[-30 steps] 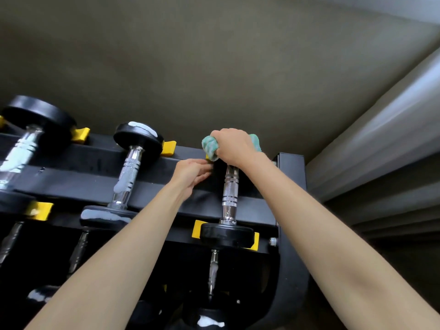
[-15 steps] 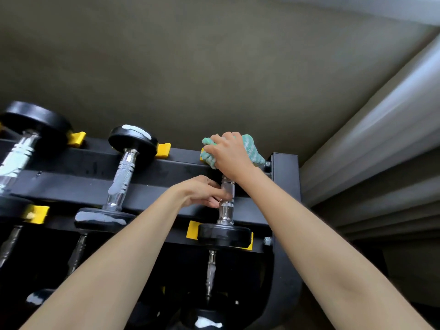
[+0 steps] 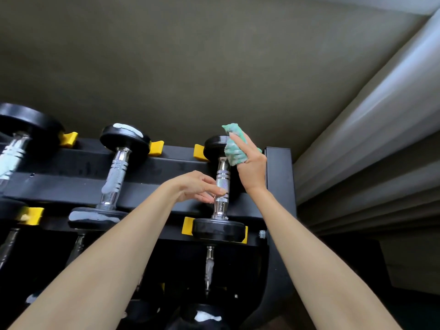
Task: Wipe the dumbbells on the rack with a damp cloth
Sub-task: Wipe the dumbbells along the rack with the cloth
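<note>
right hand (image 3: 252, 168): fingers curled round bunched cloth (image 3: 234, 148), thumb side up
cloth: teal, nubby terry, wadded; sits against right edge of end dumbbell (image 3: 222, 184) far head, above the handle
left hand (image 3: 190, 186): fingertips and thumb pinch the knurled chrome handle mid-length, below the cloth
end dumbbell: round black rubber heads, ringed steel bar, lying in yellow cradles (image 3: 156, 148) at right end of rack (image 3: 166, 167)
rack: black metal rails
middle dumbbell (image 3: 116, 172): white smears on heads and handle

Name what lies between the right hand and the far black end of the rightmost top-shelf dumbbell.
A crumpled green cloth, held in the right hand at the end of that dumbbell; the head view shows it.
</note>
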A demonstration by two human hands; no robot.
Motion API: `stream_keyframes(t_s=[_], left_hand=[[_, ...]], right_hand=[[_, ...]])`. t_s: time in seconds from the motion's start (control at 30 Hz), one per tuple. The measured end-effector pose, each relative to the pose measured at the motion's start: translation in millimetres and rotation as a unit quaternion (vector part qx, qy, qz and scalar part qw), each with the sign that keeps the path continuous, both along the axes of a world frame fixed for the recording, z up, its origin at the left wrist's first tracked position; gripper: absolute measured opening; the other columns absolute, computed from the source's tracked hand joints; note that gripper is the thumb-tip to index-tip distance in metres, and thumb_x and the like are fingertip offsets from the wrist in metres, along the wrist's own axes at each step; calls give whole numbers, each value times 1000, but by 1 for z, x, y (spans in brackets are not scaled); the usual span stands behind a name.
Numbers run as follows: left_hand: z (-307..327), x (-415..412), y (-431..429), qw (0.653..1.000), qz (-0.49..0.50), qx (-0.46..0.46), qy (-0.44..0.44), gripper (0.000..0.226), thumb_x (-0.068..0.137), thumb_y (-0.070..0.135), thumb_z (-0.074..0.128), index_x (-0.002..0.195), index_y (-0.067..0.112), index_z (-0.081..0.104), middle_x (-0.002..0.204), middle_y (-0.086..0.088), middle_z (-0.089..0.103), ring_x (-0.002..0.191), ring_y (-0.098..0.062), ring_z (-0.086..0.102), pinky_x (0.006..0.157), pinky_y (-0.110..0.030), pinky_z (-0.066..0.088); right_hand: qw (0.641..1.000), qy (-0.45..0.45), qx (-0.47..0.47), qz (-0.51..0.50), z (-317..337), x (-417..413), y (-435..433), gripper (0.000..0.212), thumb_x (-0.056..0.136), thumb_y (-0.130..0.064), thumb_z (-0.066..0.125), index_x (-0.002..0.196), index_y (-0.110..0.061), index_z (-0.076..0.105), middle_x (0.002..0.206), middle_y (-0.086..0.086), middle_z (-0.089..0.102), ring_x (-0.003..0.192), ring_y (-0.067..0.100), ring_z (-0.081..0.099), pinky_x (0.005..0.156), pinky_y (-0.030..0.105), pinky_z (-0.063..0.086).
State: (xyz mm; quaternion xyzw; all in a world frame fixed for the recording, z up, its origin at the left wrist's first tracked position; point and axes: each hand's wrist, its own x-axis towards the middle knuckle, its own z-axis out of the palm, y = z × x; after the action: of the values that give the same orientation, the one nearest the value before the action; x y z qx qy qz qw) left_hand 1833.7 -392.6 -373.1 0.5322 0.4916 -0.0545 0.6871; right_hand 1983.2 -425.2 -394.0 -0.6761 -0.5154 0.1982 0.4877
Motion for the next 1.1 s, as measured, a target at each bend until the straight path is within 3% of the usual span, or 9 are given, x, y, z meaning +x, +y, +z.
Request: stream_keyframes(t_s=[0.07,0.17,0.33,0.47,0.57,0.67,0.8,0.9,1.1], left_hand=[[1,0,-1,1000,5,-2,-1,13,83,19,69,87,21,57,89,-1,66,72,-9,61,81,-20,53],[2,-1,-2,1000,-4,8,-4,16,84,21,68,98,16,62,88,0,67,68,-6,61,78,-18,53],[8,-5,-7,999,20,39,23,33,81,23,72,107,7,62,97,-8,68,77,-11,65,68,-14,55],[22,-8,-6,996,46,54,50,31,86,25,66,109,3,64,97,-12,70,77,-15,67,67,-19,56],[39,-11,-2,989,113,66,64,32,93,25,56,109,-2,62,89,-11,69,74,-17,66,70,-24,56],[64,-10,-1,989,142,34,6,36,98,32,46,105,1,62,102,-16,67,80,-20,67,67,-25,58],[90,-4,-1,989,108,-37,-96,71,92,64,29,117,6,59,113,-13,66,104,-25,63,87,-35,52],[99,1,0,996,27,-6,-88,85,83,78,20,112,11,64,104,-10,68,98,-22,63,91,-35,46],[107,7,-11,982,55,142,-111,21,98,29,44,103,18,62,85,-10,61,66,-23,61,72,-36,54]], right_hand=[[997,61,-34,-28,6,2,-6,60,77,22,42,127,-8,57,132,10,55,109,7,53,93,12,43],[981,132,-122,-68,11,14,-11,61,79,18,35,124,-14,60,83,-3,57,62,3,46,59,7,41],[912,324,-235,-92,30,36,-22,34,72,8,39,75,-13,66,68,9,51,52,22,40,45,27,44],[850,498,-158,-73,50,36,-36,19,88,-3,48,88,-13,65,89,8,66,78,24,62,67,34,51],[780,609,-132,-51,62,32,-43,23,96,-18,42,94,-14,65,82,1,72,82,18,65,73,33,53],[722,681,-123,-15,68,24,-51,34,96,-28,34,106,-12,63,99,6,69,95,22,63,79,39,51],[682,726,-86,27,72,11,-55,39,90,-30,37,113,-11,62,121,12,61,111,28,56,95,47,44],[672,736,-60,57,76,8,-59,39,81,-26,45,105,-12,72,122,12,63,111,29,60,106,48,36],[665,741,-55,76,78,10,-70,38,86,-26,41,109,-14,69,125,11,61,115,29,57,103,47,39]])
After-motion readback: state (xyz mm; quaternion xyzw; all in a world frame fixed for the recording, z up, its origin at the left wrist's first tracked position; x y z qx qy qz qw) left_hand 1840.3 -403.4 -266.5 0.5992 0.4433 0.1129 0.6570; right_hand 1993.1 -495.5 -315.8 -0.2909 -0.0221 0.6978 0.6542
